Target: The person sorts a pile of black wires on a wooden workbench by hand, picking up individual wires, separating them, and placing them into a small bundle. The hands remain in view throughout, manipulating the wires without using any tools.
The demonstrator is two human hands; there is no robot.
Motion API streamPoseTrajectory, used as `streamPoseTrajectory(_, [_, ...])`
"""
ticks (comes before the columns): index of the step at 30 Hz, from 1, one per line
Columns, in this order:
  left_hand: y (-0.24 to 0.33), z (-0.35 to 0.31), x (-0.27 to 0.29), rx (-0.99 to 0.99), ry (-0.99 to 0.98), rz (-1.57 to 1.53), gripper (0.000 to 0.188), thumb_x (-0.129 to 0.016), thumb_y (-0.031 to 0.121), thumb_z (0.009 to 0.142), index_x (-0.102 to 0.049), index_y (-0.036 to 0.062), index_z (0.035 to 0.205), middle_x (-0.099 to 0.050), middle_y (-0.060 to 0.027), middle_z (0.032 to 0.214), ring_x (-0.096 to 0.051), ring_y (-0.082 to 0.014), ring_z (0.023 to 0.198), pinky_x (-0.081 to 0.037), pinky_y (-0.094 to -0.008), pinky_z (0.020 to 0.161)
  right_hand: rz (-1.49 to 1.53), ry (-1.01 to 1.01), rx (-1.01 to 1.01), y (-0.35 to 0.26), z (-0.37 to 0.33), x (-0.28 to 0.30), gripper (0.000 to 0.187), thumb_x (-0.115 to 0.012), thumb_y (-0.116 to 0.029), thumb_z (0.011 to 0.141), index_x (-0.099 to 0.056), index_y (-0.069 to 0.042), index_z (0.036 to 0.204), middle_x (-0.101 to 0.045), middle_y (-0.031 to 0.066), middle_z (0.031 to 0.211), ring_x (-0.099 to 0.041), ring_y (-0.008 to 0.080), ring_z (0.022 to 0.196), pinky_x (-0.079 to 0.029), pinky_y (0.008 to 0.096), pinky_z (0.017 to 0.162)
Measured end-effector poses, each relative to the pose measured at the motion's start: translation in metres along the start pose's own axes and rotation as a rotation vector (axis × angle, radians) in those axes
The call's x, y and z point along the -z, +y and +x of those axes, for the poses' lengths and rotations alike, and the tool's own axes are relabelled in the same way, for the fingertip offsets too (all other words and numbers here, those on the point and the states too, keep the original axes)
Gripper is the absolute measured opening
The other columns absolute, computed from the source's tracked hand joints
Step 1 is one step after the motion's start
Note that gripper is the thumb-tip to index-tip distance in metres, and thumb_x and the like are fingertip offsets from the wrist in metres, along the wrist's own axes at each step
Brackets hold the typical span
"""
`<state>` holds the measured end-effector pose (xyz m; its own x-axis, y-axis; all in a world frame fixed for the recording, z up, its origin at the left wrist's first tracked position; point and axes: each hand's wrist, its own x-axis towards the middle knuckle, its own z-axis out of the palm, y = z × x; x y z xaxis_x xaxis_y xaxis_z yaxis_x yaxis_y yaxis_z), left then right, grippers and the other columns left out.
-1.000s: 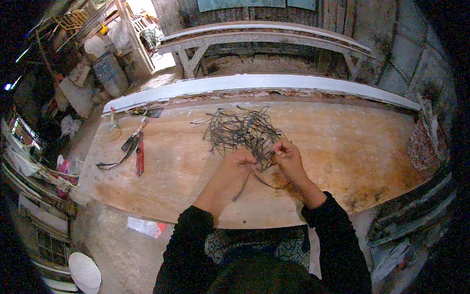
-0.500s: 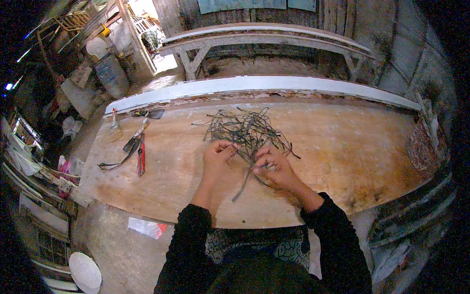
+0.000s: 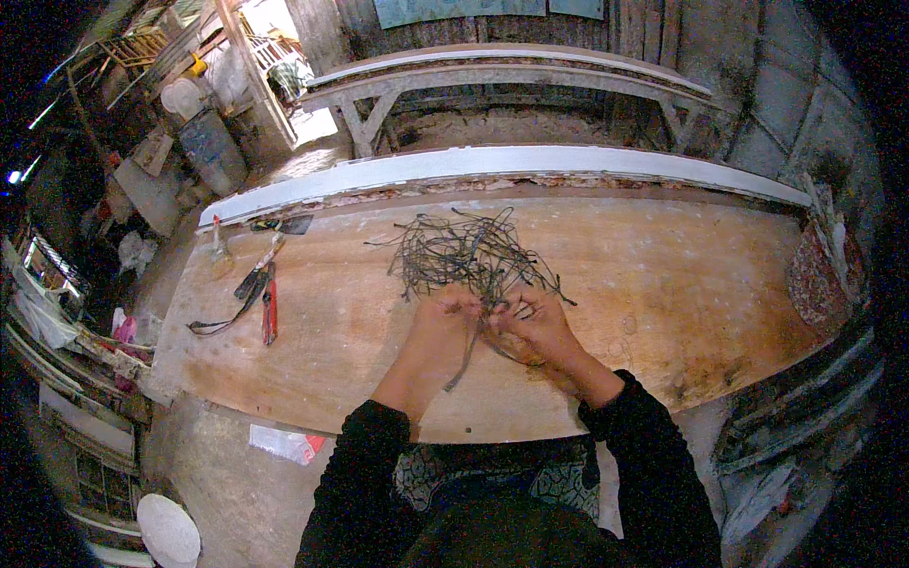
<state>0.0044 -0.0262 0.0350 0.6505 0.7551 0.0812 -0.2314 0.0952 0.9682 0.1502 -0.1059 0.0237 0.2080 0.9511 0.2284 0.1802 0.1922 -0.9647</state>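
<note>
A tangled bundle of thin dark cords (image 3: 464, 251) lies on the wooden table (image 3: 682, 284), its loose ends spread away from me. At the bundle's near end, my left hand (image 3: 445, 312) and my right hand (image 3: 530, 327) come together with fingers closed on the gathered cords. A flat dark strip (image 3: 460, 364) hangs out toward me from between them. My fingertips partly hide the spot where the cords meet, and it is slightly blurred.
On the table's left lie red-handled pliers (image 3: 270, 303), a dark strap (image 3: 222, 324), a brush-like tool (image 3: 268, 260) and a small glass bottle (image 3: 217, 248). A long white board (image 3: 492, 163) runs along the far edge. A speckled sack-like bundle (image 3: 822, 279) stands at the right end.
My left hand has moved right and slightly nearer me, from the bundle's left side to meet my right hand at the gathered end. The right hand has stayed about in place.
</note>
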Motion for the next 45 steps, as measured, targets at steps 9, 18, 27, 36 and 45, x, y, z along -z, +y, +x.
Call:
streamPoseTrajectory(9, [-0.024,0.004,0.017,-0.168,-0.567,0.368,0.012,-0.065,0.007,0.073,-0.057,0.0052,0.082,-0.043,-0.0044,0.092,-0.050,-0.0160,0.084,-0.043,-0.0275,0.073,-0.088,0.435,0.118,0.020,0.021,0.010,0.014,-0.060,-0.005,0.074,-0.061,-0.005,0.088,-0.052,0.0002,0.078,-0.046,0.0102,0.071,-0.037,0.0230,0.067])
streamPoseTrajectory(18, [0.006,0.008,0.017,-0.290,0.332,0.609,0.011,-0.063,0.001,0.068,-0.057,0.0025,0.076,-0.058,-0.0063,0.081,-0.053,-0.0170,0.082,-0.043,-0.0277,0.069,-0.057,0.304,0.142,-0.007,0.006,-0.001,0.013,-0.068,-0.010,0.067,-0.065,-0.006,0.079,-0.044,0.0083,0.101,-0.043,0.0207,0.096,-0.037,0.0317,0.080])
streamPoseTrajectory(27, [-0.008,0.015,0.024,-0.088,0.445,0.127,0.007,-0.060,0.001,0.068,-0.064,0.0038,0.073,-0.058,-0.0057,0.070,-0.054,-0.0142,0.066,-0.042,-0.0242,0.062,-0.269,-0.309,0.452,-0.005,-0.007,-0.017,0.019,-0.065,-0.018,0.071,-0.063,-0.008,0.088,-0.053,0.0096,0.100,-0.047,0.0258,0.098,-0.036,0.0379,0.085])
streamPoseTrajectory(36, [-0.019,0.013,0.019,-0.343,0.349,0.567,0.006,-0.059,0.001,0.070,-0.062,0.0041,0.073,-0.055,-0.0061,0.080,-0.053,-0.0160,0.071,-0.041,-0.0249,0.063,-0.272,-0.188,0.401,-0.015,-0.006,-0.012,0.011,-0.066,-0.017,0.070,-0.061,-0.009,0.075,-0.058,0.0051,0.078,-0.052,0.0240,0.086,-0.041,0.0376,0.075])
streamPoseTrajectory(45, [-0.010,-0.001,0.009,-0.184,-0.241,0.589,0.008,-0.060,0.008,0.074,-0.056,0.0049,0.080,-0.049,-0.0016,0.081,-0.051,-0.0123,0.073,-0.041,-0.0253,0.063,-0.254,0.323,0.226,0.009,0.009,0.006,0.005,-0.057,-0.001,0.073,-0.053,-0.003,0.076,-0.051,0.0041,0.079,-0.048,0.0136,0.075,-0.039,0.0252,0.068])
